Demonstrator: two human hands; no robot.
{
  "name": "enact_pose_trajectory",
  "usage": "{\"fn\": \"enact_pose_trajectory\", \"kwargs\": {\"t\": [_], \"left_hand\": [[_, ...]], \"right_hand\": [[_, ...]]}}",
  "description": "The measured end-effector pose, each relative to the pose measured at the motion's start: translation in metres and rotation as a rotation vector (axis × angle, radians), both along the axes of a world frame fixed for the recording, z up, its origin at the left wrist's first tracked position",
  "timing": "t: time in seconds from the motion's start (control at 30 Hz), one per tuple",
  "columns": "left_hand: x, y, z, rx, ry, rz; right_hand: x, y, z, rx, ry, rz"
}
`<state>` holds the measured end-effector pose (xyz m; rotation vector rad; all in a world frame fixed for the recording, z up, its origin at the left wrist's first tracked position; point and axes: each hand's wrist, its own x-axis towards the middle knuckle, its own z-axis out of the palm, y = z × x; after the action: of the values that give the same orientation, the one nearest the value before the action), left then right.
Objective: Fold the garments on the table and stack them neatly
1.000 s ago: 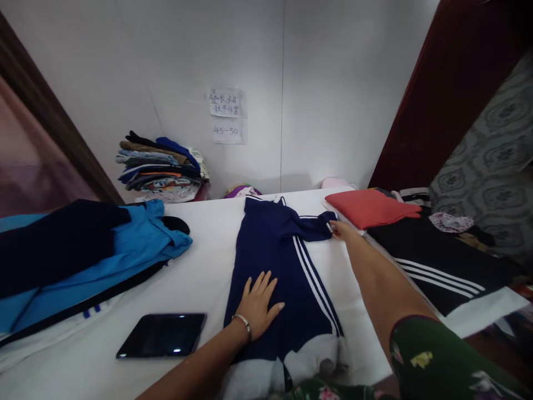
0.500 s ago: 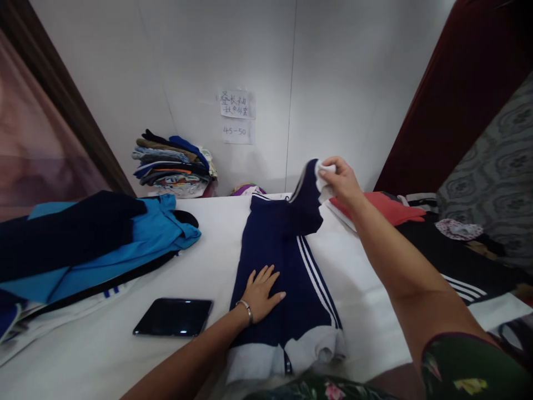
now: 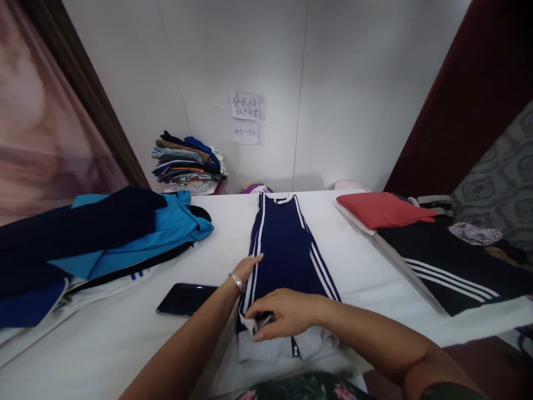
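A navy jacket [image 3: 285, 244] with white stripes and pale grey trim lies lengthwise on the white table. Its sleeves are folded inward, one striped sleeve running down along the left edge. There my left hand [image 3: 246, 268] grips the edge, its thumb on top of the stripes and the other fingers largely hidden. My right hand [image 3: 285, 314] is closed on the pale cuff [image 3: 251, 325] of that sleeve, at the jacket's lower left, and its forearm crosses over the lower part of the garment.
Left of the jacket lies a black tablet or phone [image 3: 185, 299], beside heaped blue and navy clothes [image 3: 125, 239]. Folded clothes are stacked [image 3: 189, 164] against the wall. On the right are a red garment [image 3: 381, 210] and a black striped one [image 3: 453, 266].
My right hand has brought the cuff from the far right down to the lower left, laying the sleeve along the jacket. My left hand has moved from the jacket's middle to its left edge.
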<state>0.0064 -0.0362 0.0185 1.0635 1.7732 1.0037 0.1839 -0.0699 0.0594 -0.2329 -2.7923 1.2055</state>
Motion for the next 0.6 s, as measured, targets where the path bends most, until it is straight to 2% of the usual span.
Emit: {"fn": "enact_pose_trajectory", "kwargs": {"t": [0.07, 0.1, 0.13, 0.2, 0.27, 0.33, 0.4, 0.53, 0.6], "left_hand": [[0.002, -0.001, -0.001, -0.001, 0.028, -0.047], [0.002, -0.001, -0.002, -0.002, 0.048, -0.066], [0.002, -0.003, -0.003, -0.004, 0.067, -0.081], [0.003, -0.008, -0.005, -0.01, 0.107, -0.11], [0.003, -0.015, -0.007, -0.019, 0.163, -0.132], [0.003, -0.024, -0.007, -0.033, 0.229, -0.135], [0.005, -0.033, -0.006, -0.072, 0.369, -0.128], [0.007, -0.049, -0.003, -0.197, 0.837, -0.162], [0.007, -0.054, -0.005, -0.177, 0.945, -0.157]], "right_hand": [[0.008, 0.005, 0.008, -0.167, 0.064, -0.013], [0.011, 0.01, 0.01, -0.188, 0.11, -0.06], [0.014, 0.015, 0.011, -0.154, 0.161, -0.135], [0.016, 0.028, 0.005, 0.027, 0.21, -0.321], [0.018, 0.042, -0.011, 0.199, 0.096, -0.437], [0.019, 0.051, -0.031, 0.286, -0.105, -0.446], [0.02, 0.055, -0.049, 0.309, -0.223, -0.405], [0.022, 0.052, -0.06, 0.266, -0.178, -0.395], [0.028, 0.054, -0.057, 0.187, -0.085, -0.427]]}}
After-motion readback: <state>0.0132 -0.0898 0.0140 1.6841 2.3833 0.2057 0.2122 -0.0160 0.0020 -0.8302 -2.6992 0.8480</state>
